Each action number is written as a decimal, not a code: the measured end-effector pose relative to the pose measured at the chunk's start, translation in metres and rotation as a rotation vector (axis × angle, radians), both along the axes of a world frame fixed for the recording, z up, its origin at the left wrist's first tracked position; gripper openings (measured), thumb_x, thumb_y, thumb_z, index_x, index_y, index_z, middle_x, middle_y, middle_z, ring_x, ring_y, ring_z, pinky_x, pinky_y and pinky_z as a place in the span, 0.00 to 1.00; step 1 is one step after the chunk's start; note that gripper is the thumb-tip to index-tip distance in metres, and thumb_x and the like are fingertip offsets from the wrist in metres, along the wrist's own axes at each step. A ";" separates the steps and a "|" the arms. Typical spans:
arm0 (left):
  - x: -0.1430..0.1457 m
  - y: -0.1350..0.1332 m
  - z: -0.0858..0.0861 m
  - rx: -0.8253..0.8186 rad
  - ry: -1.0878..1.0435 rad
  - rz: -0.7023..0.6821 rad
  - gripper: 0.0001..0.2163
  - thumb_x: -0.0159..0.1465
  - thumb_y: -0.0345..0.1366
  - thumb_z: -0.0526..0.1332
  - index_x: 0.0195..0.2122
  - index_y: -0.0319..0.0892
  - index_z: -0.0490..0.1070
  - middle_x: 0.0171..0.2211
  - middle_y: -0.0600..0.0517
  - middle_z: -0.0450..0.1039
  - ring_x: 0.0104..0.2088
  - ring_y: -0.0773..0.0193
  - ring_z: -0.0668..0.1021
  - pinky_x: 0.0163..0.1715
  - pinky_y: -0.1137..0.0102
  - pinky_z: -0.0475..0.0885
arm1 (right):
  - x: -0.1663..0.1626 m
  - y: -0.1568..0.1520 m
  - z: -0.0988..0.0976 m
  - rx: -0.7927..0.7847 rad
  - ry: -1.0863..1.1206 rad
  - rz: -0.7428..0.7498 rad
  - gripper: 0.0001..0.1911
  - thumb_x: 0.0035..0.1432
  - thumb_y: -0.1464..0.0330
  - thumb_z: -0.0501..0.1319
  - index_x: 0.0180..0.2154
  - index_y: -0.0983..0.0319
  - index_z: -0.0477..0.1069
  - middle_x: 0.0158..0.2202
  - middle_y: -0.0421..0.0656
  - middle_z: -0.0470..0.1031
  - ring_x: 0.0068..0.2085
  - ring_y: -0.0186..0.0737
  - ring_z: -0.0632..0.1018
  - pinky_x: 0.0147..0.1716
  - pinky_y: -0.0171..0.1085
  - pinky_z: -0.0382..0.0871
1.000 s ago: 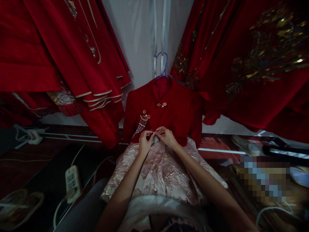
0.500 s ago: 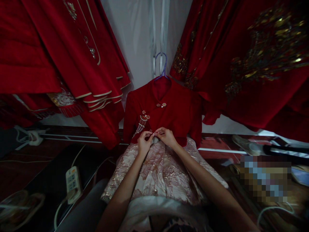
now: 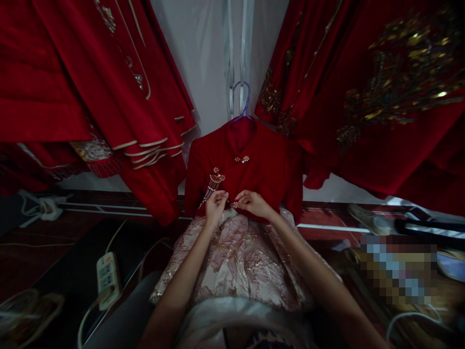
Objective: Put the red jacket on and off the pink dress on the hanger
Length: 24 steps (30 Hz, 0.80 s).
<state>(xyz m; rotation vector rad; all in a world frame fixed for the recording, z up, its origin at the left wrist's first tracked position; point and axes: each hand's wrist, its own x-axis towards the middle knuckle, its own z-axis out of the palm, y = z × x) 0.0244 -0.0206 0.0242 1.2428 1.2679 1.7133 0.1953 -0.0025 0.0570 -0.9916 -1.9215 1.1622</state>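
A red jacket [image 3: 267,167] hangs on a purple hanger [image 3: 247,99], with a jewelled clasp [image 3: 241,159] below its collar and a beaded tassel brooch [image 3: 215,179] on its chest. Under it spreads a pale pink brocade skirt [image 3: 232,261]. At the jacket's lower front, my left hand [image 3: 217,204] is closed in a pinch just below the brooch; what its fingertips hold is too small to name. My right hand [image 3: 255,203] is closed at the hem, its fingertips on a small beaded clasp [image 3: 234,205]. A gap separates the two hands.
Red garments with pale piping [image 3: 145,111] hang at left, and sequinned red ones [image 3: 363,155] at right. A power strip [image 3: 108,281] lies lower left on a dark surface. A shoe [image 3: 370,220] and a white rail [image 3: 327,227] are at right.
My hands were together at the jacket's lower front and have come apart. The left has moved slightly up and left; the right is a little lower, and the beaded clasp now shows by its fingers.
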 end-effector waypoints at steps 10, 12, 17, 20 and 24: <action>-0.006 0.029 0.047 -0.029 -0.555 -0.173 0.12 0.53 0.40 0.67 0.36 0.39 0.76 0.39 0.47 0.77 0.35 0.68 0.78 0.41 0.71 0.70 | 0.021 -0.007 0.033 -0.192 0.068 0.292 0.17 0.48 0.64 0.67 0.38 0.64 0.67 0.30 0.41 0.74 0.30 0.31 0.74 0.35 0.35 0.67; -0.006 0.025 0.048 -0.043 -0.564 -0.193 0.12 0.53 0.40 0.67 0.36 0.39 0.76 0.39 0.47 0.77 0.35 0.68 0.78 0.41 0.70 0.70 | 0.019 -0.007 0.031 -0.199 0.075 0.296 0.17 0.48 0.64 0.67 0.38 0.64 0.67 0.30 0.41 0.73 0.31 0.31 0.74 0.35 0.35 0.67; -0.007 0.030 0.044 -0.010 -0.499 -0.148 0.12 0.51 0.39 0.68 0.35 0.39 0.77 0.37 0.48 0.78 0.35 0.69 0.78 0.40 0.71 0.69 | 0.018 -0.006 0.029 -0.188 0.077 0.286 0.16 0.48 0.65 0.66 0.38 0.64 0.67 0.30 0.41 0.74 0.31 0.32 0.74 0.34 0.35 0.68; -0.005 0.039 0.042 -0.018 -0.479 -0.035 0.11 0.49 0.39 0.68 0.31 0.38 0.76 0.32 0.50 0.77 0.32 0.70 0.76 0.36 0.73 0.69 | 0.017 -0.007 0.030 -0.184 0.083 0.281 0.16 0.48 0.65 0.66 0.37 0.65 0.66 0.30 0.41 0.74 0.31 0.32 0.74 0.35 0.35 0.68; 0.004 0.043 0.053 -0.130 -0.363 -0.098 0.13 0.51 0.43 0.66 0.30 0.38 0.75 0.30 0.49 0.76 0.29 0.68 0.75 0.32 0.72 0.69 | 0.022 -0.009 0.037 -0.195 0.065 0.281 0.16 0.48 0.65 0.66 0.38 0.64 0.66 0.30 0.40 0.74 0.31 0.31 0.74 0.34 0.34 0.67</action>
